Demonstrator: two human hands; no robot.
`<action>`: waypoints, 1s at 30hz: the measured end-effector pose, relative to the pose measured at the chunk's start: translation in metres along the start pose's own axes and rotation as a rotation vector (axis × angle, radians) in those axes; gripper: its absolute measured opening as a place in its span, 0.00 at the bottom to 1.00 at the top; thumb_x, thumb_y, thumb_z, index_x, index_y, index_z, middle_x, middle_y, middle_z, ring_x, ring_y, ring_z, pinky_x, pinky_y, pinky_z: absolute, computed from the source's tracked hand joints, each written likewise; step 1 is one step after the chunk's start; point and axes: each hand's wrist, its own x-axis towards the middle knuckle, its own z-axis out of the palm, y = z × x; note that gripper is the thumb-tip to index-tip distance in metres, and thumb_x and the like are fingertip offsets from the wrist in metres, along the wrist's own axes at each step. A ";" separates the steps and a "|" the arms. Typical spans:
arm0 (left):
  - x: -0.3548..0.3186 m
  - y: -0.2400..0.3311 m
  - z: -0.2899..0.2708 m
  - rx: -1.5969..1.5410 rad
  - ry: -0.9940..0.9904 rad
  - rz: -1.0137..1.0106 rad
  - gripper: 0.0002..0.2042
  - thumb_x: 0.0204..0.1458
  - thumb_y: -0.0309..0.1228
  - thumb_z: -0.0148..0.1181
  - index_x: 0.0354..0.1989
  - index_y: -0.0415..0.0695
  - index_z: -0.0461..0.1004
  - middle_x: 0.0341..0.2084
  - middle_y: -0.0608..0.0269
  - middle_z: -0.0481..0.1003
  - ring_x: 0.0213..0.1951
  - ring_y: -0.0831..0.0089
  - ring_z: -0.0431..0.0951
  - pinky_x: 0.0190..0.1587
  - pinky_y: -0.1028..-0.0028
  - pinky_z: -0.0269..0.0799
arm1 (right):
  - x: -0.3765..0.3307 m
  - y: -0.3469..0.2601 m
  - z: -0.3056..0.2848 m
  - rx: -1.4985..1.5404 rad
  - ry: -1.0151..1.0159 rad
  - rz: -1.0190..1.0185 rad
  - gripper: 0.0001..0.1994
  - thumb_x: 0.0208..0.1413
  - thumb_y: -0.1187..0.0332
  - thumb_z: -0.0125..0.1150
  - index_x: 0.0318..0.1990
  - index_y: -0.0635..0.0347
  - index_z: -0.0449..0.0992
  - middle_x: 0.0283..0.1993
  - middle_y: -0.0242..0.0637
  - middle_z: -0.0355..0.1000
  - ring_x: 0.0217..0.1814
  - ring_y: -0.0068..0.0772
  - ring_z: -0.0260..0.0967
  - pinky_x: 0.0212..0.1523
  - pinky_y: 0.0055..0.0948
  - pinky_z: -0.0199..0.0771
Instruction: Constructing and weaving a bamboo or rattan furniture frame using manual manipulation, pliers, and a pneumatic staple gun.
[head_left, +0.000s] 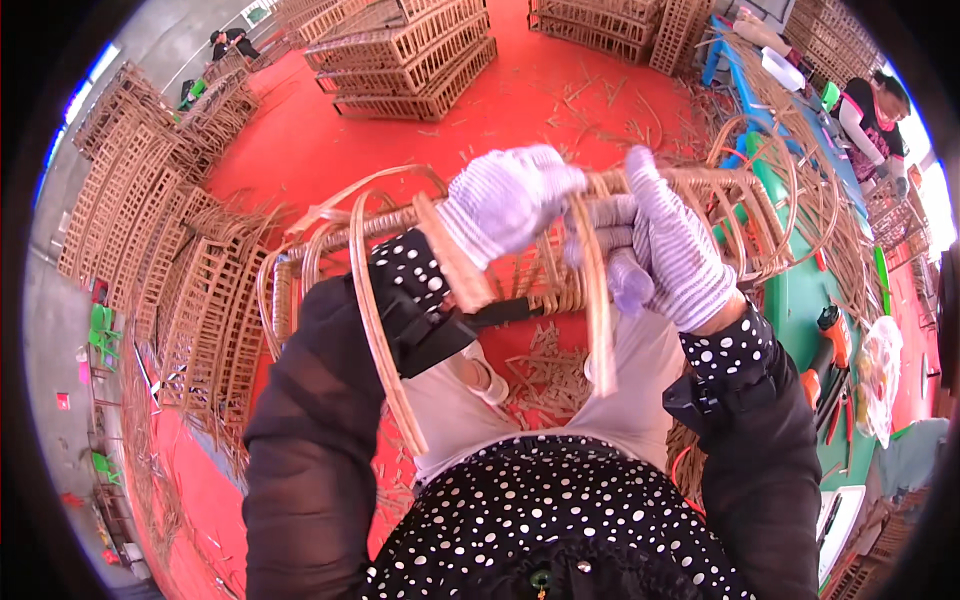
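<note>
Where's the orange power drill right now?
In the head view, the orange power drill lies on the green table at the person's right, beyond the right hand.

both gloved hands, left hand (505,200) and right hand (672,245), grip cane strips (595,300) on a wicker frame (560,285) over red floor (330,140).

Rattan frame's (520,270) middle — behind both gloved hands, fingertips unseen.

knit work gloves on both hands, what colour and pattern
White knit with fine grey stripes, on the left hand and right hand; head view.
</note>
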 end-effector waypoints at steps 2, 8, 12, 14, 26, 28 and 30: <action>-0.014 0.006 0.000 -0.017 -0.091 0.010 0.13 0.37 0.28 0.59 0.35 0.45 0.74 0.30 0.59 0.73 0.33 0.61 0.75 0.34 0.67 0.72 | -0.006 0.014 -0.001 -0.200 -0.033 0.016 0.20 0.58 0.53 0.46 0.36 0.65 0.70 0.25 0.43 0.73 0.07 0.20 0.58 0.08 0.19 0.60; -0.046 0.019 0.001 -0.054 -0.095 -0.005 0.14 0.40 0.29 0.58 0.39 0.44 0.73 0.34 0.57 0.72 0.36 0.60 0.74 0.39 0.66 0.71 | -0.012 0.047 0.026 0.180 -0.073 0.224 0.13 0.58 0.61 0.49 0.41 0.62 0.68 0.31 0.39 0.74 0.08 0.12 0.53 0.11 0.16 0.60; -0.026 0.015 -0.006 -0.038 -0.176 -0.390 0.17 0.42 0.30 0.59 0.44 0.48 0.71 0.40 0.59 0.71 0.43 0.58 0.72 0.43 0.65 0.69 | -0.010 0.068 0.017 0.188 -0.150 0.109 0.11 0.57 0.66 0.51 0.39 0.67 0.67 0.31 0.43 0.73 0.20 0.28 0.71 0.22 0.24 0.73; -0.023 -0.003 -0.009 -0.056 -0.152 -0.519 0.19 0.43 0.31 0.61 0.46 0.47 0.70 0.42 0.57 0.70 0.45 0.58 0.71 0.47 0.65 0.67 | -0.010 0.067 0.021 -0.036 -0.178 0.029 0.11 0.57 0.66 0.51 0.38 0.66 0.68 0.30 0.40 0.73 0.21 0.26 0.71 0.23 0.22 0.72; -0.013 -0.027 0.008 -0.222 -0.059 -0.529 0.12 0.51 0.40 0.53 0.37 0.46 0.75 0.31 0.55 0.75 0.36 0.59 0.75 0.39 0.68 0.70 | 0.003 0.082 0.010 -0.082 -0.143 -0.272 0.12 0.60 0.64 0.47 0.35 0.66 0.69 0.27 0.38 0.71 0.23 0.27 0.71 0.26 0.21 0.72; -0.018 -0.039 0.016 -0.237 0.010 -0.541 0.10 0.47 0.38 0.55 0.33 0.48 0.76 0.27 0.58 0.76 0.30 0.62 0.77 0.34 0.67 0.71 | 0.012 0.085 0.008 -0.133 -0.146 -0.307 0.13 0.59 0.63 0.47 0.34 0.66 0.69 0.26 0.37 0.71 0.22 0.28 0.70 0.26 0.23 0.73; -0.018 -0.033 0.020 -0.291 -0.049 -0.585 0.12 0.49 0.41 0.54 0.35 0.46 0.75 0.29 0.56 0.76 0.33 0.58 0.76 0.37 0.66 0.70 | 0.025 0.087 -0.002 -0.152 -0.149 -0.354 0.13 0.59 0.63 0.47 0.34 0.66 0.69 0.25 0.37 0.71 0.22 0.28 0.70 0.26 0.24 0.73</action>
